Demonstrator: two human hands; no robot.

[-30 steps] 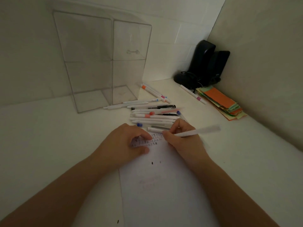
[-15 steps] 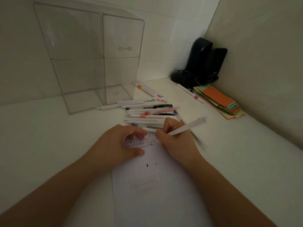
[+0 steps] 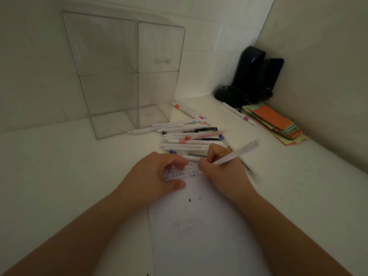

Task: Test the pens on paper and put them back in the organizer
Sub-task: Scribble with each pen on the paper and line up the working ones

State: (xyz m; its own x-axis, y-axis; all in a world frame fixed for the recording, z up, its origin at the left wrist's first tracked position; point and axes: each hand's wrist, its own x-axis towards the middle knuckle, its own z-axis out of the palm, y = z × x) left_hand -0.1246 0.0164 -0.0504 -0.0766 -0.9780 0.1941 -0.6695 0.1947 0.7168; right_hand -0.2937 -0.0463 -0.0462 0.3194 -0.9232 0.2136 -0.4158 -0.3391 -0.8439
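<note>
A white sheet of paper (image 3: 203,232) lies in front of me, with rows of small pen marks near its top edge. My right hand (image 3: 221,168) grips a white pen (image 3: 237,154) with its tip down on the paper's top right part. My left hand (image 3: 157,176) rests on the paper's top left part, fingers curled, thumb pressing the sheet. Several pens (image 3: 189,140) lie in a loose pile just beyond the paper. The clear acrylic organizer (image 3: 123,76) stands at the back left with nothing visible in its compartments.
Two black speakers (image 3: 256,74) with cables stand in the back right corner. A stack of coloured paper slips (image 3: 274,122) lies along the right wall. One white pen with a pink band (image 3: 239,114) lies near the speakers. Walls close the desk at back and right.
The pen in my right hand has tilted, its upper end rising, while the hand stays at the paper's top. The left hand stays in place on the sheet.
</note>
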